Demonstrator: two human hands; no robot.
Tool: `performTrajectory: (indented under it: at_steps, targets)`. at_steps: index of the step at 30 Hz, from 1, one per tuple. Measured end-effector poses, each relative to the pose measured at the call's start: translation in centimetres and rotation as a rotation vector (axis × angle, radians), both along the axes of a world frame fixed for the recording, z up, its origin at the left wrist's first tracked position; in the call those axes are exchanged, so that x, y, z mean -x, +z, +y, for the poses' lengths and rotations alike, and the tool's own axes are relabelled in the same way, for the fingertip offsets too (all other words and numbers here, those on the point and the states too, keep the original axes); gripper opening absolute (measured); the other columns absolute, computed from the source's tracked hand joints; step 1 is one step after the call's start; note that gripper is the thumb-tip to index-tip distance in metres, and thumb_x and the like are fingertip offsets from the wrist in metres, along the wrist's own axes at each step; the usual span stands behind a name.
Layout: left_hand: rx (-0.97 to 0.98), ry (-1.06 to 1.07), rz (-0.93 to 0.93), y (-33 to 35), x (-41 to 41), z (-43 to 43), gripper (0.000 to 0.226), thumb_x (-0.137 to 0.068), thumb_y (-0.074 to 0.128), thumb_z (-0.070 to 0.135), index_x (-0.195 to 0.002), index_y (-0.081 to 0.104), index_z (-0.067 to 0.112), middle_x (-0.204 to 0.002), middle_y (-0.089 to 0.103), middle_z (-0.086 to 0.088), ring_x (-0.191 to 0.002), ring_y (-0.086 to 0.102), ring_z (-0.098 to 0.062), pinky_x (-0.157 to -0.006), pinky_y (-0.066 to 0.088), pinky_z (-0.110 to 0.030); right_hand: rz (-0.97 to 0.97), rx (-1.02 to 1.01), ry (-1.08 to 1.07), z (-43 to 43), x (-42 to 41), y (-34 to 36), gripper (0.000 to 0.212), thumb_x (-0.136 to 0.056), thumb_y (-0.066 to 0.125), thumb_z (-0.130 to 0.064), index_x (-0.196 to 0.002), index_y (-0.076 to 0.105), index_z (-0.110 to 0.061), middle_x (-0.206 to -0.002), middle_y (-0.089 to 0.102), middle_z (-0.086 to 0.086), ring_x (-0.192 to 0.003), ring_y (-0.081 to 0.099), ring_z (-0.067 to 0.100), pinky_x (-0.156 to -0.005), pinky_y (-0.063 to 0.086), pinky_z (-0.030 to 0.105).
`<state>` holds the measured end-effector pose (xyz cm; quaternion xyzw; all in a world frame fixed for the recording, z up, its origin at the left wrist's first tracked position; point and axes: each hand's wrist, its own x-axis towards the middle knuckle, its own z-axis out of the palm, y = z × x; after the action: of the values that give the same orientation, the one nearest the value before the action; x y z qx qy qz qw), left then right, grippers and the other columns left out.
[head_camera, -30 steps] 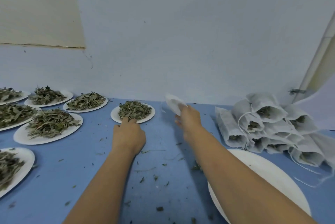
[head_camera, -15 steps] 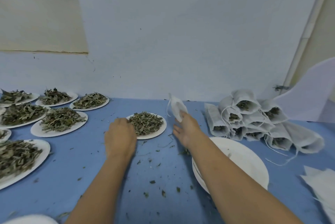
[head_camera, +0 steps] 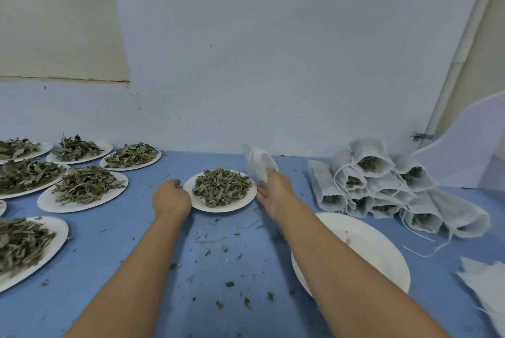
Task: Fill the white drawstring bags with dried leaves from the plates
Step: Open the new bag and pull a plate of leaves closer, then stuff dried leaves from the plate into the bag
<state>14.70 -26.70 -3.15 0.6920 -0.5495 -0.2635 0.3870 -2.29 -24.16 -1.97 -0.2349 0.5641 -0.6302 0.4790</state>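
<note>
Evidently the plate (head_camera: pixel 199 205) of dried leaves (head_camera: pixel 221 186) sits mid-way across the blue table (head_camera: pixel 136 242) so both hands can work on it. The left hand (head_camera: pixel 170 198) curls at its left rim, apparently gripping the edge to steady it, though the fingertips are hidden behind the knuckles. The right hand (head_camera: pixel 274 192), just beside the plate's right rim, pinches an empty white drawstring bag (head_camera: pixel 258 161) that stands up from its fingers, ready for loading. Filled bags (head_camera: pixel 382 187) lie stacked at the far right, and an emptied plate (head_camera: pixel 369 250) waits at the near right.
</note>
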Motion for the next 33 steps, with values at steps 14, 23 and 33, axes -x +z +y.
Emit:
performTrajectory:
  at_steps: [14, 23, 33]
  targets:
    - [0.380, -0.093, 0.152, 1.7, 9.4, 12.3, 0.041, -0.089, 0.041, 0.006, -0.052, 0.027, 0.014, -0.053, 0.043, -0.007, -0.056, 0.040, -0.020, -0.047, 0.018, -0.029, 0.620, 0.045, -0.337, 15.6, 8.5, 2.3, 0.034, -0.102, 0.031, -0.021, -0.121, 0.056, -0.010, -0.116, 0.057, 0.007, -0.100, 0.050, 0.023, -0.082, 0.036, 0.033]
    - [0.389, -0.109, 0.071, -1.9, 11.9, 15.9, 0.026, -0.094, 0.045, 0.017, -0.071, 0.055, 0.012, -0.056, 0.048, 0.003, -0.051, 0.040, -0.010, -0.046, 0.028, -0.026, 0.611, 0.038, -0.467, 19.8, 10.5, -0.9, 0.038, -0.102, 0.029, -0.026, -0.132, 0.050, -0.018, -0.119, 0.057, -0.001, -0.109, 0.051, 0.021, -0.085, 0.035, 0.033]
    - [0.170, -0.283, 0.377, -2.4, 13.6, 17.3, 0.055, -0.103, 0.024, 0.037, -0.125, 0.053, -0.004, -0.129, 0.057, -0.018, -0.121, 0.051, -0.032, -0.104, 0.037, -0.044, 0.237, 0.190, -0.500, 19.1, 9.7, -2.0, 0.032, -0.103, 0.034, -0.028, -0.128, 0.052, -0.022, -0.127, 0.055, -0.001, -0.120, 0.050, 0.020, -0.098, 0.037, 0.031]
